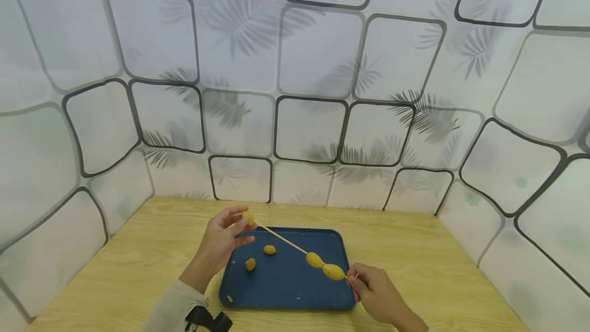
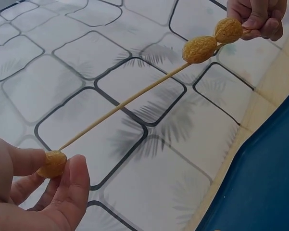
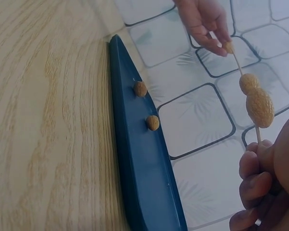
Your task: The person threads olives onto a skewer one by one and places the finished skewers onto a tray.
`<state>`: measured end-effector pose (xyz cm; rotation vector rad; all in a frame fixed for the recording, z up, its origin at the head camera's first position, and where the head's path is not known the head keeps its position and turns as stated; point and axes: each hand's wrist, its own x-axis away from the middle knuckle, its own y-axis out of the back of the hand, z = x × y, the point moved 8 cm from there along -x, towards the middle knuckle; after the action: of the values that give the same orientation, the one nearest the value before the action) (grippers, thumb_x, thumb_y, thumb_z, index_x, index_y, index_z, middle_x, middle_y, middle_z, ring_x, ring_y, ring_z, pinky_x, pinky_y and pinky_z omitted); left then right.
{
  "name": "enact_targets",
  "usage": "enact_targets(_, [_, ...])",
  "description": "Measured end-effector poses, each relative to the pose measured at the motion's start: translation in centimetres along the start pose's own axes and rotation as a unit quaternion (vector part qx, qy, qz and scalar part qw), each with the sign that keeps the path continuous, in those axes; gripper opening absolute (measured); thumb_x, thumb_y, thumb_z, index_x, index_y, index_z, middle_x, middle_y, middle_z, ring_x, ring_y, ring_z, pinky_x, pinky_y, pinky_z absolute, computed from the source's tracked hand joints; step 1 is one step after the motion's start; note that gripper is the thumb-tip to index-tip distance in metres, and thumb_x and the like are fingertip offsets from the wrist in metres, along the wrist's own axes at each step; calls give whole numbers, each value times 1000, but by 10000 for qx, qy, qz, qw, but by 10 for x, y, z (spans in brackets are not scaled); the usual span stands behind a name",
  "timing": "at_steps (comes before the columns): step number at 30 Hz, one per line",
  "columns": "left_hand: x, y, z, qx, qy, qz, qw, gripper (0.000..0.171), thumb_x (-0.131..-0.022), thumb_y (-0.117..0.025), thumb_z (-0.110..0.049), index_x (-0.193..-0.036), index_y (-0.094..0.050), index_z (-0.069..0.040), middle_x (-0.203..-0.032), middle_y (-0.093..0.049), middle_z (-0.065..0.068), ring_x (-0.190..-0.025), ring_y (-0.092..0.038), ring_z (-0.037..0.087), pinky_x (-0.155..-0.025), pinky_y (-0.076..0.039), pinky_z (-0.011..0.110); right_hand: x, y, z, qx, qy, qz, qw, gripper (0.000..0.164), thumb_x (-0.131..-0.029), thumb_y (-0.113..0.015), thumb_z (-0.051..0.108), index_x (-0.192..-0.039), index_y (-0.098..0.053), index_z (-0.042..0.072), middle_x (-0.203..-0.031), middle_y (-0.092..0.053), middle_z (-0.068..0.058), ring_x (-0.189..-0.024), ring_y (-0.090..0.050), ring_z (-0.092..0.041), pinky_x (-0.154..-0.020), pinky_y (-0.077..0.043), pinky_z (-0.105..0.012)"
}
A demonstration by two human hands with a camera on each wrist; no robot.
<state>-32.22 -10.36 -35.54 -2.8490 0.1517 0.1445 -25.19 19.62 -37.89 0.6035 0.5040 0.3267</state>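
A thin wooden skewer [image 1: 281, 239] slants over the blue tray [image 1: 295, 283], carrying two golden-brown, wrinkled food balls [image 1: 333, 271] pushed together toward its right end. That end is held by the thumb and curled fingers of my right hand [image 1: 375, 291]. My left hand [image 1: 218, 242] pinches another wrinkled food ball [image 2: 54, 164] between thumb and fingers at the skewer's far tip. In the left wrist view the tip meets this ball's upper side. How deep the tip goes, I cannot tell.
Two loose food balls [image 1: 269, 250] lie in the left part of the tray, with small crumbs about them. Under the tray is a light wood-grain table [image 1: 405, 240]. A patterned white curtain or sheet [image 1: 313, 127] encloses the table at the back and both sides.
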Motion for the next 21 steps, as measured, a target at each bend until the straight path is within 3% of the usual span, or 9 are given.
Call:
enact_targets(6, [1, 0, 1, 44, -35, 20, 10000, 24, -99, -53, 0, -123, -53, 0, -97, -57, 7, -89, -64, 19, -69, -55, 30, 1, 1, 0, 99, 72, -77, 9999, 22, -99, -52, 2, -81, -58, 13, -59, -52, 11, -46, -41, 3, -39, -35, -18])
enact_targets(15, [2, -3, 3, 28, 19, 233, 9997, 12, -98, -57, -5, -109, -59, -10, -93, -60, 5, -85, -63, 18, -67, -53, 30, 0, 2, -2, 151, 148, -222, 9995, 23, -97, -54, 0, -80, -59, 15, -55, -54, -2, -45, -39, 5, -39, -35, -18])
enact_targets(21, [3, -3, 2, -79, 13, 318, 9995, 8, -97, -61, -7, -103, -62, -10, -94, -60, 4, -84, -63, 19, -67, -53, 30, -2, 3, -2, 209, 200, -267, 9992, 24, -96, -55, -2, -80, -59, 16, -55, -53, 5, -45, -39, 5, -38, -35, -19])
